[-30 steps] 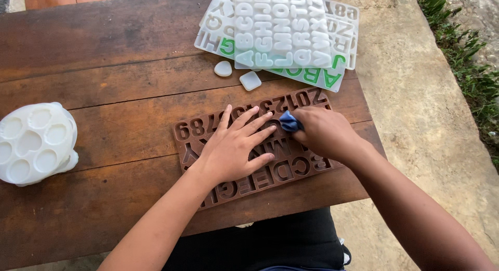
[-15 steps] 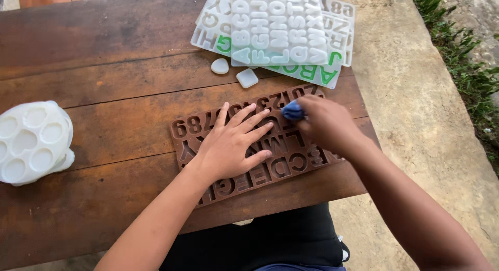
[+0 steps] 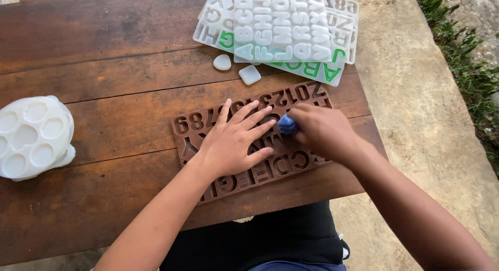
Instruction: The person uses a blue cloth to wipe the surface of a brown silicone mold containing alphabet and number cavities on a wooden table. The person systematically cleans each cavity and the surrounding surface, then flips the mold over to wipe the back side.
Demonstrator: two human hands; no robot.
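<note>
Pressing flat on the brown letter mould (image 3: 244, 162), the left hand (image 3: 234, 143) has its fingers spread wide and grips nothing; it looks placed there to keep the floppy sheet from sliding on the wooden table (image 3: 104, 53). Just right of it, also over the mould, the right hand (image 3: 319, 130) is curled shut around a small blue thing (image 3: 287, 125), wrist bent down, knuckles up. Beyond the mould lie stacked clear letter trays (image 3: 280, 27) and two white pieces (image 3: 236, 68); far left of it sits a white round mould (image 3: 34, 136).
</note>
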